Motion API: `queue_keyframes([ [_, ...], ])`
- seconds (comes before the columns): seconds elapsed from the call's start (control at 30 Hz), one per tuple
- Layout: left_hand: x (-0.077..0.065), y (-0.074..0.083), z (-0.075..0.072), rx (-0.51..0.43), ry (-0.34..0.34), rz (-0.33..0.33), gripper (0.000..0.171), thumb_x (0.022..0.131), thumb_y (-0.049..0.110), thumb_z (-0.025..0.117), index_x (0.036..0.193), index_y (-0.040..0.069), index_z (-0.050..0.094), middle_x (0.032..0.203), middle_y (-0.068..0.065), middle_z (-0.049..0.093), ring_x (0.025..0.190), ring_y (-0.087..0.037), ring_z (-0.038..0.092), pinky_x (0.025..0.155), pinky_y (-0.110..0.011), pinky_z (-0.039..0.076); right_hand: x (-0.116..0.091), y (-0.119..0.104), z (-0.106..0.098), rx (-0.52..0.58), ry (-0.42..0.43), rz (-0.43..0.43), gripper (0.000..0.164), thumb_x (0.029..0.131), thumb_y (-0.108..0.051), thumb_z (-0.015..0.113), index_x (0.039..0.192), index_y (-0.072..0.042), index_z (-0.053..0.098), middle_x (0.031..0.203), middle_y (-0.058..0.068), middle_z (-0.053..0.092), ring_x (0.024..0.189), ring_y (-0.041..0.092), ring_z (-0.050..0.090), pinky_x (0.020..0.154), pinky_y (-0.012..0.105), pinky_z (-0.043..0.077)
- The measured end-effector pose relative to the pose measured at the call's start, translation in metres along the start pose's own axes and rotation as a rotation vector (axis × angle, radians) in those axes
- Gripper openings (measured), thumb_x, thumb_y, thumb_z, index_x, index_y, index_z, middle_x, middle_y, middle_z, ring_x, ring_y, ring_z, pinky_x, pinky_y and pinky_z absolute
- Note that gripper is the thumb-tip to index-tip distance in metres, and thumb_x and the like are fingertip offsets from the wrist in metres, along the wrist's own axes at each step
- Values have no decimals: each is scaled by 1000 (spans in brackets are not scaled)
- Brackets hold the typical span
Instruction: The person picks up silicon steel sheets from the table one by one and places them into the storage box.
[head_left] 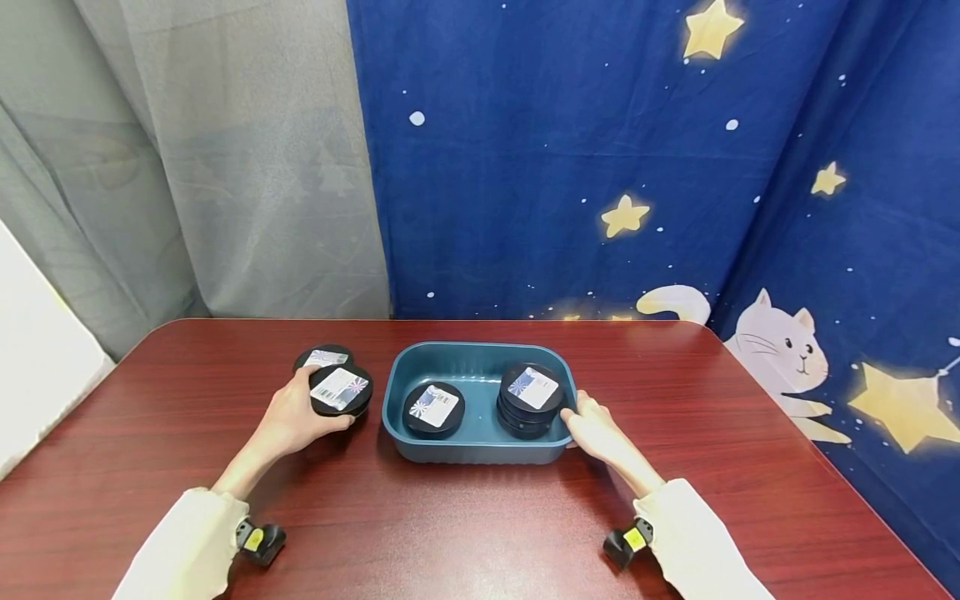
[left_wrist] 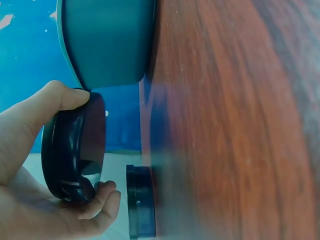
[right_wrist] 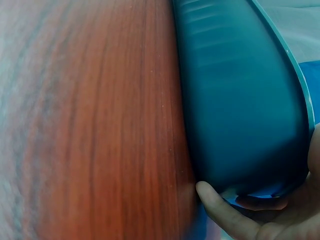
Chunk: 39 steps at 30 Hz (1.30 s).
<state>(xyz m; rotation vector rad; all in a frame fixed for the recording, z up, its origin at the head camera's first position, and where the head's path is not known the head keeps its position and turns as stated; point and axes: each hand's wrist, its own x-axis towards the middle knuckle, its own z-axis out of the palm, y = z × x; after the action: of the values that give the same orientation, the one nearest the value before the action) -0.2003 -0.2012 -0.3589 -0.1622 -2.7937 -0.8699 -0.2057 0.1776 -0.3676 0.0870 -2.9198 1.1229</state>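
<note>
My left hand (head_left: 292, 419) grips a flat round black tub (head_left: 341, 390) with a white label on its lid, left of a teal bin (head_left: 480, 452). In the left wrist view, this tub (left_wrist: 67, 150) is raised off the tabletop, between thumb and fingers. A second black tub (head_left: 327, 357) lies on the table just behind it. Inside the bin, one labelled tub (head_left: 433, 410) lies at the left and a stack of tubs (head_left: 531, 392) stands at the right. My right hand (head_left: 597, 430) holds the bin's right end, fingers (right_wrist: 225, 210) at the outer wall.
The bin stands on a reddish-brown wooden table (head_left: 480, 533). Behind the table's far edge hang a grey curtain (head_left: 270, 167) and a blue curtain (head_left: 525, 167) with stars and a cat. A white surface (head_left: 37, 358) lies beyond the table at the left.
</note>
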Motion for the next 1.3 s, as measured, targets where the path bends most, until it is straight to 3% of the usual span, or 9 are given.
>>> queue_keyframes([
  [0.23,-1,4,0,-41,49,45,85,64,24,76,126,-11,30,114,-34,45,99,-43,47,83,-53,40,0,0,1,38,-9,10,23,83,-9,44,98,8,49,80,14,55,72,24,60,62,31,51],
  [0.57,-1,10,1,-107,106,87,79,64,26,77,125,-3,34,112,-29,49,99,-42,49,82,-51,40,0,0,0,13,-3,5,24,83,-10,44,99,8,49,80,14,55,75,25,60,65,33,50],
  [0.9,0,21,4,-139,106,100,79,64,33,77,124,-2,40,113,-25,52,99,-38,49,83,-49,40,0,-1,-1,-22,7,-3,23,83,-11,45,97,7,50,81,13,55,84,29,57,75,40,47],
  [1.3,6,34,12,-194,83,177,80,62,28,79,125,-1,41,115,-25,52,104,-36,49,89,-50,39,-1,-1,0,35,2,10,23,83,-9,44,98,8,48,81,15,55,71,23,60,63,30,51],
])
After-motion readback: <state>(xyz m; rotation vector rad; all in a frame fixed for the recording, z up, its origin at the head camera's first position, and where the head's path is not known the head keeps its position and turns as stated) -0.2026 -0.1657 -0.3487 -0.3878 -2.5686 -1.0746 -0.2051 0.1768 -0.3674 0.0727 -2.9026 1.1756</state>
